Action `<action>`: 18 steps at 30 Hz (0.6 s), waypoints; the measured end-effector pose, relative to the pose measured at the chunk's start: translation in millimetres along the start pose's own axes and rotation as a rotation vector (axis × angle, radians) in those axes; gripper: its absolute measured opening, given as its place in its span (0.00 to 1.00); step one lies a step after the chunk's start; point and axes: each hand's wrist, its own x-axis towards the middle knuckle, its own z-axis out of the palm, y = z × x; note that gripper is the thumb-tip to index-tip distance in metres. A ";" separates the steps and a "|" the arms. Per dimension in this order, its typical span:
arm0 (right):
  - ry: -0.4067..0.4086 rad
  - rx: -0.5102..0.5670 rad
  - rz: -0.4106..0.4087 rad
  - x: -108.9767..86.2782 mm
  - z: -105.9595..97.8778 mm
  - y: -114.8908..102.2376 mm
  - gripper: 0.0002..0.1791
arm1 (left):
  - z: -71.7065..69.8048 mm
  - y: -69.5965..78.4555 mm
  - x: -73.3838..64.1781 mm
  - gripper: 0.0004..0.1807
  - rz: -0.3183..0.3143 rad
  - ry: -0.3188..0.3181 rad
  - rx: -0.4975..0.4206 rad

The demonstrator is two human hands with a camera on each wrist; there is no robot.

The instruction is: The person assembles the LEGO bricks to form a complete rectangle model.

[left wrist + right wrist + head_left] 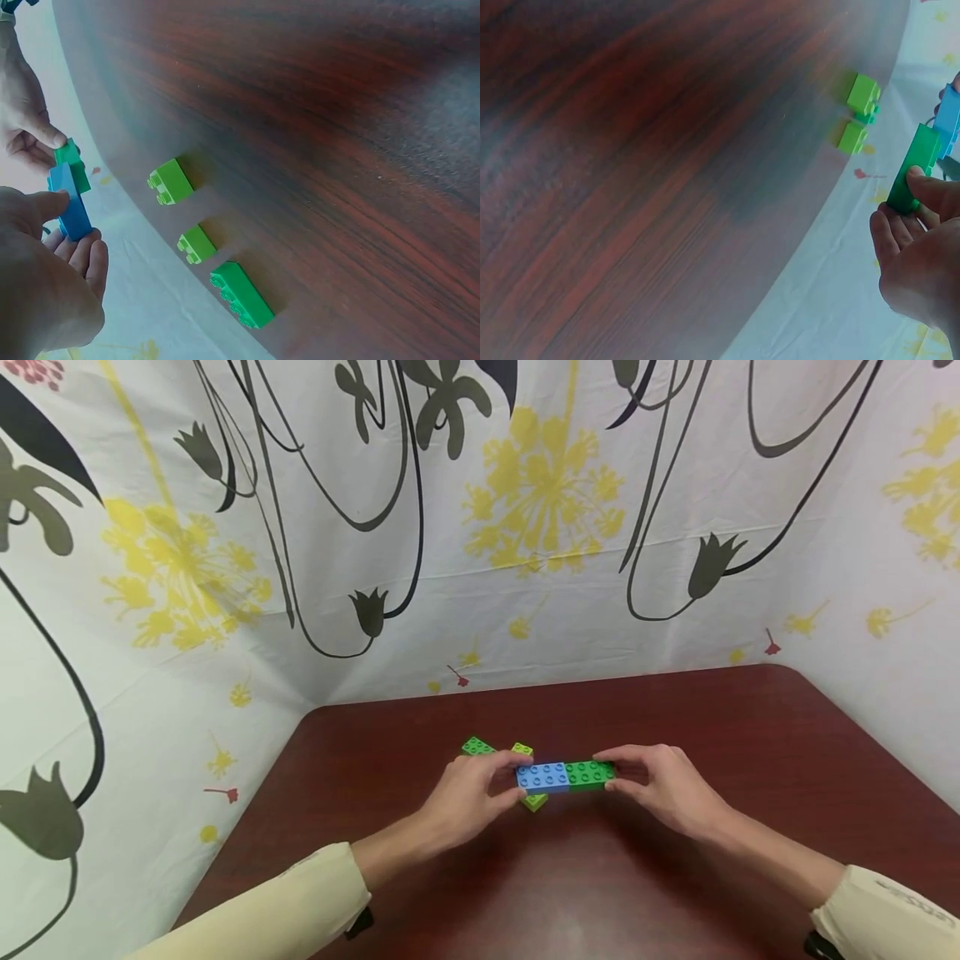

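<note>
Above the table, my left hand (467,797) pinches a blue toy building brick (542,778) between thumb and fingers. A green toy building brick (589,777) is pinched at its far end by my right hand (678,792). Both bricks have their studs up and meet end to end in the head view. From the left wrist, the blue brick (71,202) partly overlaps the green one (70,156); whether they are joined I cannot tell. Behind and below the hands, two lime bricks (172,182) and another green brick (244,296) lie apart on the table.
The dark red-brown wooden table (525,893) has rounded far corners. A white cloth (540,618) with printed flowers and stems hangs along its back and sides. The smaller lime brick (198,244) lies between the other two loose bricks.
</note>
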 end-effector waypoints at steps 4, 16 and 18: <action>0.003 0.013 -0.010 -5.7 0.9 -5.4 0.23 | -2.4 1.0 -7.0 0.23 0.013 -0.001 0.005; -0.020 0.092 -0.030 -19.4 11.8 -11.7 0.23 | -0.8 -2.7 -29.7 0.23 -0.026 -0.023 -0.010; -0.032 0.106 -0.036 -21.2 14.5 -11.7 0.22 | 0.4 -4.4 -33.3 0.23 -0.024 -0.024 -0.009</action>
